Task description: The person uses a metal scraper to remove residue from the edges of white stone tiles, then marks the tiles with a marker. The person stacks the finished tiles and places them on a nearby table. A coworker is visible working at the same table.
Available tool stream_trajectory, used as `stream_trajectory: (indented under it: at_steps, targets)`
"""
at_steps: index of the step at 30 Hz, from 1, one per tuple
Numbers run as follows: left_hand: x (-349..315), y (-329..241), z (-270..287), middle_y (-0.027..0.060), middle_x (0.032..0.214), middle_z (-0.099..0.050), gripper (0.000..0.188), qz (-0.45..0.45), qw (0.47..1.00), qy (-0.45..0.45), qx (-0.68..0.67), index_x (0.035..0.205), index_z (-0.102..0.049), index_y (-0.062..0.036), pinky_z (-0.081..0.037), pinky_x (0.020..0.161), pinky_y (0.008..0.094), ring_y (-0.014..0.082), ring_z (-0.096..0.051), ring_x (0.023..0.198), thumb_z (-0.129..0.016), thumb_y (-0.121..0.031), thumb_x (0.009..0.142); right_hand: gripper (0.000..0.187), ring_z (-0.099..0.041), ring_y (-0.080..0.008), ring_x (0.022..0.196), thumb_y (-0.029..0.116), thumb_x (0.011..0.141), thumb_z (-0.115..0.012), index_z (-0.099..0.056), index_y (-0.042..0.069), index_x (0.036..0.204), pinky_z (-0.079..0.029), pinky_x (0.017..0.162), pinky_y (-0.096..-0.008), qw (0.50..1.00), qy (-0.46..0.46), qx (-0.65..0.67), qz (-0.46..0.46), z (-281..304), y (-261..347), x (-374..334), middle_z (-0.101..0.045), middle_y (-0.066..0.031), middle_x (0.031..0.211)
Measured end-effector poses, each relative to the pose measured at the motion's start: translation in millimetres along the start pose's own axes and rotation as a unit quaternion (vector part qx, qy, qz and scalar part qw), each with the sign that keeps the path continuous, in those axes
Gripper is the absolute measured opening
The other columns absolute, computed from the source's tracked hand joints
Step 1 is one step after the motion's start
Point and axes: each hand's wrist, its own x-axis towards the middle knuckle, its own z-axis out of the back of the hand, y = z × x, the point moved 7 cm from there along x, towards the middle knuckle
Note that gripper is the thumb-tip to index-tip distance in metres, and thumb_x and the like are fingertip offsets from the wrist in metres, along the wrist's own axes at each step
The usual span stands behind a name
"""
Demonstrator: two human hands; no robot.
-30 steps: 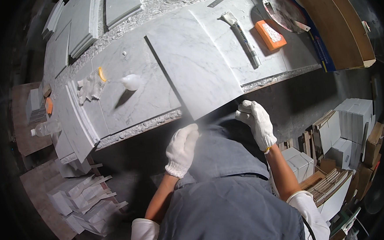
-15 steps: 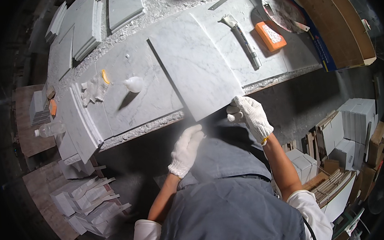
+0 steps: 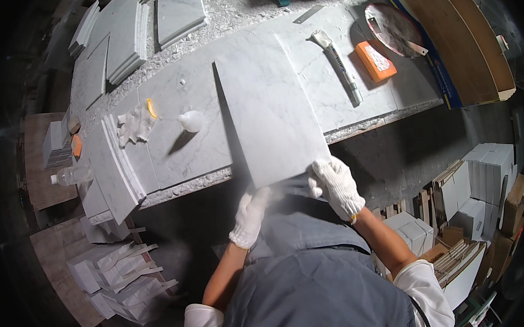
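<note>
A pale grey-veined marble tile (image 3: 271, 115) projects past the front edge of the workbench towards me, its near end dusty. My right hand (image 3: 337, 189), in a white knit glove, grips the tile's near right corner with thumb and fingers. At the near left corner is my left hand (image 3: 248, 217), gloved the same way. White haze blurs its fingertips, so whether they grip the tile is unclear. To the tile's left on the bench stand a small white squeeze bottle (image 3: 191, 121) and a crumpled white glove (image 3: 136, 123) with a yellow cuff.
Right of the tile lie a marker-like tube (image 3: 341, 69), an orange block (image 3: 376, 61) and a round dish of white paste (image 3: 395, 28) with a scraper. A cardboard box (image 3: 467, 31) borders the bench's right end. Stacked tiles (image 3: 125, 40) occupy the far left; packed boxes (image 3: 487, 167) stand lower right.
The marble tile has come towards me, further over the bench edge. My right hand has moved down and left with its corner; my left hand is now at the near left corner.
</note>
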Motion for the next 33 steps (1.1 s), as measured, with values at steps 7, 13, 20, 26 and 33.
stream_trajectory:
  at_steps: [7, 13, 20, 26, 33]
  targets:
    - [-12, 6, -3, 0.0137, 0.126, -0.066, 0.049, 0.002, 0.964, 0.083, -0.251, 0.132, -0.056, 0.0019, -0.049, 0.107, 0.0412, 0.0241, -0.066, 0.115, -0.061, -0.038, 0.105, 0.026, -0.064, -0.0161, 0.064, 0.025, 0.103, -0.065, -0.064, 0.0, 0.099, -0.055, 0.06, -0.0304, 0.991, 0.054, -0.081, -0.092, 24, -19, -17, -0.069, -0.0098, 0.078]
    - [6, 27, 4, 0.0069, 0.12, -0.065, 0.048, 0.075, 0.997, 0.024, 0.009, 0.133, -0.057, 0.0012, -0.048, 0.095, 0.0308, 0.0142, -0.061, 0.106, -0.068, -0.032, 0.099, 0.029, -0.069, -0.0125, 0.079, 0.029, 0.099, -0.07, -0.074, 0.001, 0.106, -0.056, 0.075, -0.0282, 0.94, -0.085, -0.325, -0.061, 58, 61, -45, -0.075, -0.0071, 0.09]
    - [6, 16, 5, 0.0066, 0.11, -0.067, 0.034, 0.032, 0.994, 0.001, 0.103, 0.12, -0.065, -0.0003, -0.049, 0.09, 0.0305, 0.0144, -0.061, 0.1, -0.063, -0.027, 0.1, 0.038, -0.057, -0.0294, 0.116, 0.018, 0.081, -0.074, -0.062, 0.008, 0.115, -0.047, 0.101, -0.0413, 0.56, 0.091, -0.682, 0.461, -104, 77, -4, -0.062, -0.0085, 0.12]
    - [1, 7, 6, 0.0135, 0.108, -0.07, 0.047, 0.052, 0.981, -0.048, 0.183, 0.117, -0.068, -0.0005, -0.05, 0.093, 0.0348, 0.0215, -0.065, 0.101, -0.064, -0.045, 0.101, 0.052, -0.034, -0.0245, 0.147, 0.04, 0.101, -0.047, -0.051, 0.012, 0.144, -0.02, 0.125, -0.0431, 0.443, 0.101, -0.765, 0.457, -179, 78, 95, -0.049, -0.008, 0.15]
    - [-4, 18, 9, 0.01, 0.104, -0.07, 0.048, 0.09, 0.981, -0.083, 0.153, 0.12, -0.068, -0.0014, -0.049, 0.09, 0.0338, 0.0186, -0.064, 0.097, -0.06, -0.045, 0.103, 0.068, -0.014, -0.0266, 0.159, 0.056, 0.106, -0.034, -0.032, 0.015, 0.161, -0.006, 0.13, -0.0424, 0.433, -0.025, -0.839, 0.327, -151, 151, 170, -0.024, -0.0088, 0.17]
